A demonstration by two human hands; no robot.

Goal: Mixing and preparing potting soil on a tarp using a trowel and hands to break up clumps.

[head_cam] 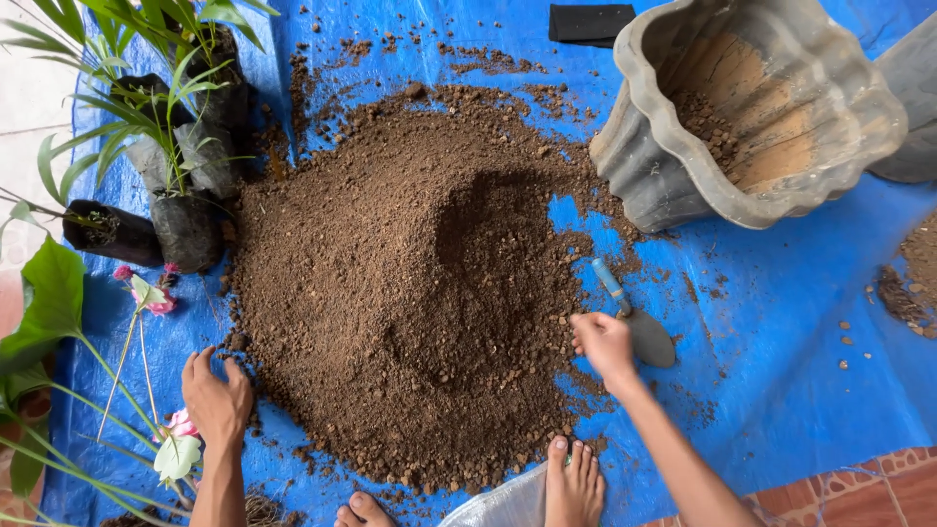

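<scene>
A wide heap of brown soil (420, 293) lies on a blue tarp (781, 322). My left hand (217, 395) rests palm down on the tarp at the heap's lower left edge, fingers apart, holding nothing. My right hand (603, 344) sits at the heap's right edge with fingers curled, touching the soil. Right beside it lies a small trowel (634, 317) with a blue handle and grey blade, flat on the tarp. A large grey scalloped pot (752, 107) lies tipped on its side at the upper right, with a little soil inside.
Several plants in black nursery bags (185, 176) stand at the left, with long green leaves and pink flowers (161, 303) near my left hand. My bare foot (574, 483) and a clear plastic bag (498, 506) are at the bottom. A black item (589, 21) lies at the top.
</scene>
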